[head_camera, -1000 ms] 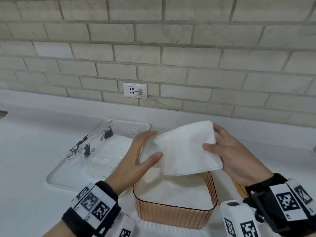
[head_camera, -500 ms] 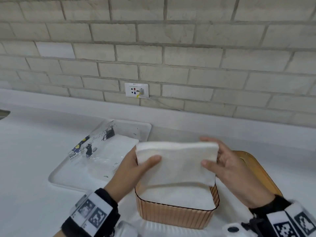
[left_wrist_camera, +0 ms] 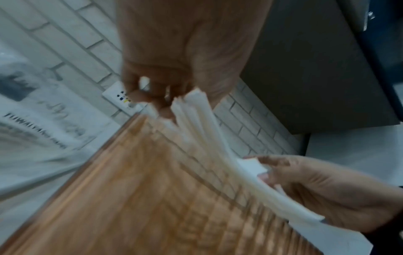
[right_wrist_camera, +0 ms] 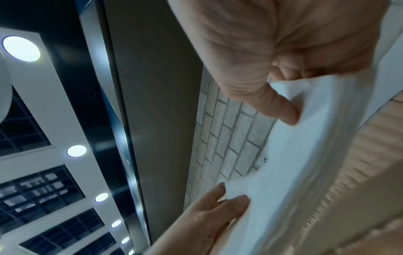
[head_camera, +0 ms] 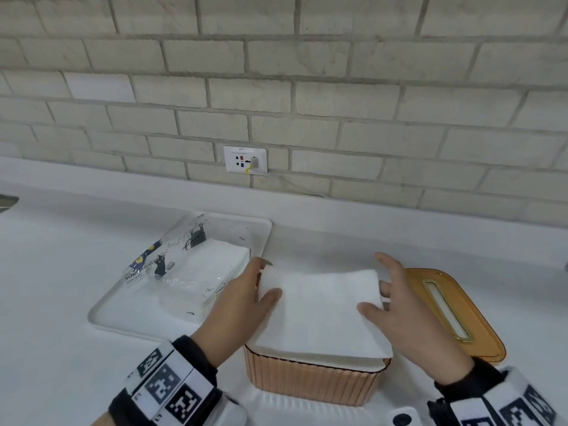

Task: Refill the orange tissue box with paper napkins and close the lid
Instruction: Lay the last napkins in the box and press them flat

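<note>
Napkins [head_camera: 319,315], a white stack several sheets thick, were held flat just above the open orange tissue box [head_camera: 310,382], which stood on the worktop [head_camera: 61,256] at the near centre. The stack's left edge was pinched by the left hand [head_camera: 242,305], thumb on top and fingers beneath; the right edge was pinched likewise by the right hand [head_camera: 408,315]. In the left wrist view the sheets [left_wrist_camera: 209,138] were seen fanned apart at the gripped edge. More white paper was visible inside the box under the stack. The amber lid [head_camera: 451,312], with its slot, lay on the worktop to the right of the box, partly behind the right hand. A white tray [head_camera: 104,315] holding an opened plastic napkin pack [head_camera: 190,265] sat to the left.

Trouble was judged most likely at the rim: the stack appeared to overhang the near right corner, so that corner could be caught and folded if the stack were lowered without being squared. Loosely fanned sheets could also be left standing proud, and the lid might then be kept from seating.
</note>
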A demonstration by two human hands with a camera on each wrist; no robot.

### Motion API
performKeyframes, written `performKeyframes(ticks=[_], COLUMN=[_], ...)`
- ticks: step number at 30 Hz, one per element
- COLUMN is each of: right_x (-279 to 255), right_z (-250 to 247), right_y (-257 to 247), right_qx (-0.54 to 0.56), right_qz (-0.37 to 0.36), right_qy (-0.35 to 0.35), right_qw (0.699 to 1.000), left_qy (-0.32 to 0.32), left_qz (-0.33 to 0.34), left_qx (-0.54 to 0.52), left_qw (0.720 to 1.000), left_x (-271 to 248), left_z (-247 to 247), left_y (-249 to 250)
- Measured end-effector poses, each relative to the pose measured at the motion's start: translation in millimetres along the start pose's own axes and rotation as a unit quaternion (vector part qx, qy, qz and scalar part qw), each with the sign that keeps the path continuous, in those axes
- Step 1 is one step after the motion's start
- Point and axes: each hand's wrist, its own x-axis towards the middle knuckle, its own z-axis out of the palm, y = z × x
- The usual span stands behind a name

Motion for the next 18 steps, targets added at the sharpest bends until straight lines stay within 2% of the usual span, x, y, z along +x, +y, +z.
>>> performKeyframes(ticks=[3,7,9,11,13,15,17,18], right_x=[1.0,-2.9,-8.9,-14.7,-16.7,-13.4,-7.2,-4.2], right_z=[7.3,16.0,18.0,16.9,12.3,8.1,6.6,7.3], right_y=[4.3,0.9,-1.6,-5.6,-9.6,-8.1,-2.4,0.6], right_qx=[-0.116,-0.229,-0.298,-0.378,-0.400,-0.381,-0.340,-0.326], right_qz=[0.010,-0.005,-0.037,-0.098,-0.139,-0.148,-0.115,-0.094], right_qy=[-0.034,-0.047,-0.052,-0.034,-0.046,-0.106,-0.171,-0.191], right_qw=[0.993,0.972,0.952,0.920,0.905,0.907,0.917,0.921], left_qy=[-0.064,-0.079,-0.094,-0.091,-0.089,-0.188,-0.291,-0.318], left_qz=[-0.017,0.014,0.007,0.056,0.114,0.119,0.051,0.033], left_qx=[0.119,0.291,0.327,0.373,0.381,0.362,0.341,0.346], left_qw=[0.991,0.953,0.940,0.922,0.913,0.905,0.893,0.882], left_x=[2.4,3.7,5.0,6.1,3.6,0.4,-0.2,2.4], left_z=[5.1,14.7,15.1,7.6,-1.4,-7.9,-7.8,-6.1], left_y=[-0.7,-0.9,3.3,7.1,14.0,16.3,9.7,5.7])
